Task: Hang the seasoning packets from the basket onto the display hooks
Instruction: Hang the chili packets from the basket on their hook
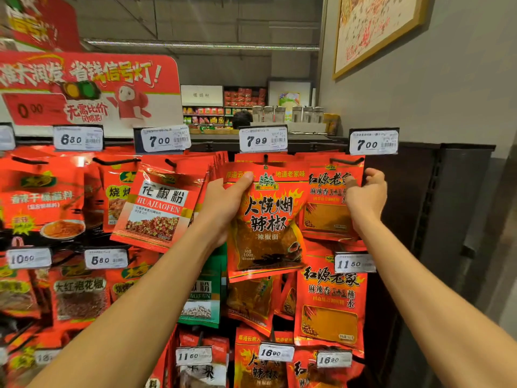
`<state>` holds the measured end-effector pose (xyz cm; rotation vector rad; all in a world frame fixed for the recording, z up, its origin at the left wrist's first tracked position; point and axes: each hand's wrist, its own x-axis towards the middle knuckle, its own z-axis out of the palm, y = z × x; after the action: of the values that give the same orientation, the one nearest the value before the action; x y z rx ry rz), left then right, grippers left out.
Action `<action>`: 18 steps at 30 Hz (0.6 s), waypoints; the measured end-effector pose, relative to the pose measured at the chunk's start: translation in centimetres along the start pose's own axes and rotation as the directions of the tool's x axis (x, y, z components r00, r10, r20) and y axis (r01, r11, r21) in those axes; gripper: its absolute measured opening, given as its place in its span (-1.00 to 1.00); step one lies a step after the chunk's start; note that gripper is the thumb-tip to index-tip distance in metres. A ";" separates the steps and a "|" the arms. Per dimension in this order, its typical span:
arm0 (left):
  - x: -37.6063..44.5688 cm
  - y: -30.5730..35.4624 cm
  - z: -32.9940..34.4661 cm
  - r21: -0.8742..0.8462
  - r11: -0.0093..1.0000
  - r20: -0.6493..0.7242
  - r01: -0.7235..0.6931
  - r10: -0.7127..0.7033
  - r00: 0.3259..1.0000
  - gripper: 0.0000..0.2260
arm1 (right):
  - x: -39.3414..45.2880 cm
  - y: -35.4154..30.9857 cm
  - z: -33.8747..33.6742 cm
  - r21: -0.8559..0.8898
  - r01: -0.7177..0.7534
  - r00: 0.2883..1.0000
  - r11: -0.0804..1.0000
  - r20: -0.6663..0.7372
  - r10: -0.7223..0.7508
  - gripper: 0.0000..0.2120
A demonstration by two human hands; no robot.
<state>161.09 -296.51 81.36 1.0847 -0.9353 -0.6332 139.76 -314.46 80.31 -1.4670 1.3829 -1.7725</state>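
Head-worn camera, facing forward; close to the hook rack [430, 191], over both outstretched forearms

Basket out of frame, left packets [42, 203] motion-blurred, price tag [7, 137] cut by left edge

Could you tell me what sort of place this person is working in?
Most likely a supermarket's seasoning aisle. Red seasoning packets hang on display hooks, price tags reading 7.99 and the like sit above them, and stocked shelves show in the background.
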 end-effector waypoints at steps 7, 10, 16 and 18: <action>1.0 1.2 0.4 0.002 1.000 -0.025 0.011 -0.011 1.000 -0.87 | -7.1 -5.3 0.7 0.447 -0.082 0.844 0.891 0.507 -0.176 -0.87; 1.5 1.2 0.5 0.028 0.999 -0.073 0.030 -0.028 0.997 -0.86 | -7.9 -7.7 2.1 0.453 -0.067 0.853 0.889 0.488 -0.184 -0.86; 2.7 2.1 0.4 0.053 0.998 -0.071 0.039 -0.036 0.997 -0.89 | -8.1 -9.4 3.6 0.395 -0.122 0.894 0.910 0.442 -0.073 -0.78; 3.2 2.5 0.6 0.061 0.997 -0.070 0.043 -0.038 0.997 -0.91 | -7.8 -9.6 3.8 0.397 -0.131 0.898 0.909 0.435 -0.060 -0.77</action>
<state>162.07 -298.49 84.76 1.1771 -0.8800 -0.5991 148.17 -305.74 84.99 -1.4636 0.7384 -1.4676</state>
